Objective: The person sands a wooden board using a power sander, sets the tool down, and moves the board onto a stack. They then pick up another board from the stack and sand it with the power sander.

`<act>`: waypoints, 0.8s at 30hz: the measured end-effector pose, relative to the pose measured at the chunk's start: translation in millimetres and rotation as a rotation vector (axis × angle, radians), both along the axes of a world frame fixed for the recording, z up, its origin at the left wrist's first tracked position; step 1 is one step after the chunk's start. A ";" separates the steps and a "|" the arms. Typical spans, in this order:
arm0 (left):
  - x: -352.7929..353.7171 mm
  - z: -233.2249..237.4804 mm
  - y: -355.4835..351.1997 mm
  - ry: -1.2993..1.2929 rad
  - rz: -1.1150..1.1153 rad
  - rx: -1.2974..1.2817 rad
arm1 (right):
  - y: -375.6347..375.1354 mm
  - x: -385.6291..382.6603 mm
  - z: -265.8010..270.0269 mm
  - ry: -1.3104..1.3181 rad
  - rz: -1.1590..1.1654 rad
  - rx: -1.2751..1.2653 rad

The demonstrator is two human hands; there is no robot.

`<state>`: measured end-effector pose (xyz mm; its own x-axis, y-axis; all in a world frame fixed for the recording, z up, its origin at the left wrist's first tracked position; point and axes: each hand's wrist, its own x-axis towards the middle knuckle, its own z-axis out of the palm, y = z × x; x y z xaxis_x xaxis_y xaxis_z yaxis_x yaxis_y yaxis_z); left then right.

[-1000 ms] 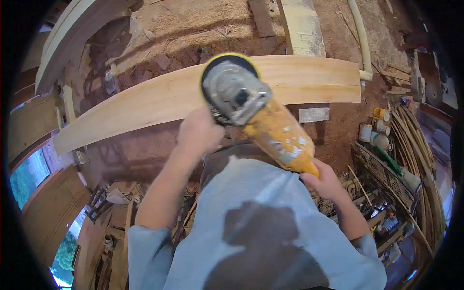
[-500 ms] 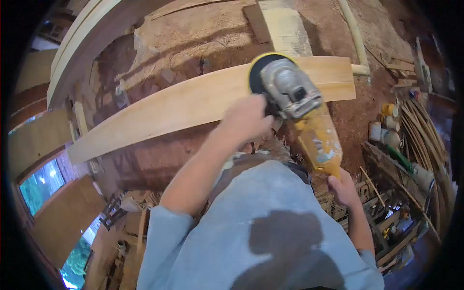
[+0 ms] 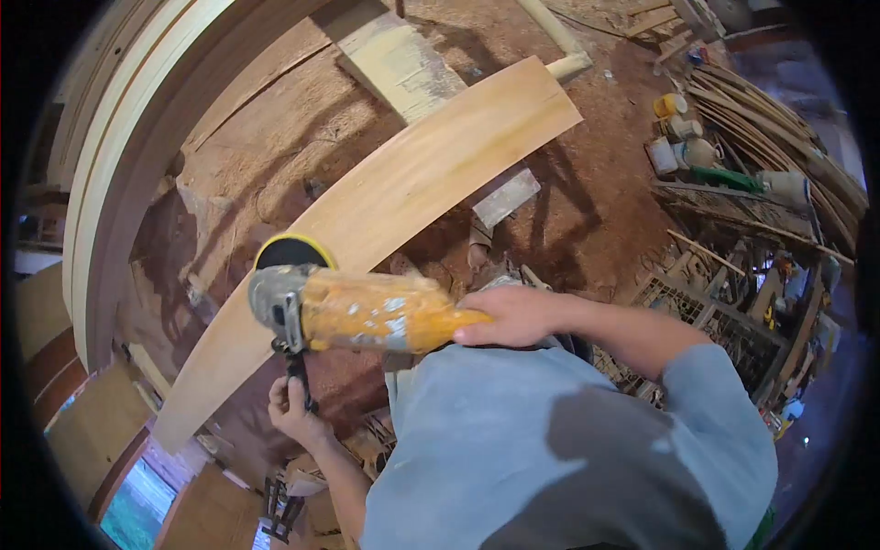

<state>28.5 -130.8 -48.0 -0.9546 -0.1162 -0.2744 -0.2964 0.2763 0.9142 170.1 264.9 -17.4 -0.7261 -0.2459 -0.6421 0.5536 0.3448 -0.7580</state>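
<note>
A yellow power sander (image 3: 367, 310) with a grey metal head lies across the near edge of a long curved wooden board (image 3: 417, 183). Its round black pad with a yellow rim (image 3: 293, 251) is over the left-centre part of the board; whether it touches the wood is hard to tell. My left hand (image 3: 298, 414) is closed around the black side handle (image 3: 297, 368) below the head. At the rear end of the yellow body, my right hand (image 3: 513, 314) grips the tool. The far right end of the board is bare.
Large curved wooden pieces (image 3: 110, 174) stand at the left. Under the board is a pale-topped support (image 3: 394, 60). To the right are containers (image 3: 678, 137), a pile of thin wood strips (image 3: 770, 128) and a metal rack (image 3: 706, 321). Sawdust covers the ground.
The sander has moved left along the board and turned, its body now pointing right. Both hands moved left with it. The view has rotated, so the board appears more steeply slanted.
</note>
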 end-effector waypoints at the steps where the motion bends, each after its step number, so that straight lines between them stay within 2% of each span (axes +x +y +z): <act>1: -3.3 -0.7 -3.2 0.071 0.002 -0.032 | -4.0 -7.9 2.5 0.003 -0.013 0.005; 5: -16.3 11.1 1.7 0.011 -0.013 -0.067 | -8.5 -21.2 15.3 -0.048 0.041 0.066; 7: -20.1 17.0 16.9 -0.025 -0.116 -0.116 | -5.1 -13.2 20.0 -0.045 0.038 0.102; 11: -48.4 -0.7 82.0 -0.044 -0.284 -0.230 | 26.4 26.2 -14.3 0.002 -0.154 0.106; 13: -66.4 -24.5 114.8 -0.008 -0.396 -0.242 | 44.9 50.1 -25.0 0.046 -0.268 0.138; 14: -63.6 -18.3 101.3 -0.032 -0.458 -0.276 | 26.3 63.3 6.4 -0.002 -0.296 0.196; 17: -82.9 -25.2 130.1 -0.026 -0.557 -0.144 | 9.0 75.9 24.0 -0.098 -0.408 0.211; 20: -101.7 -5.2 166.3 0.023 -0.618 -0.059 | -15.0 76.4 30.5 -0.098 -0.501 0.266; 22: -119.3 1.2 180.6 0.029 -0.722 -0.148 | -26.4 69.4 35.5 -0.101 -0.630 0.203; 24: -132.2 -12.6 200.2 0.088 -0.834 -0.228 | -34.8 82.5 9.5 -0.071 -0.661 0.265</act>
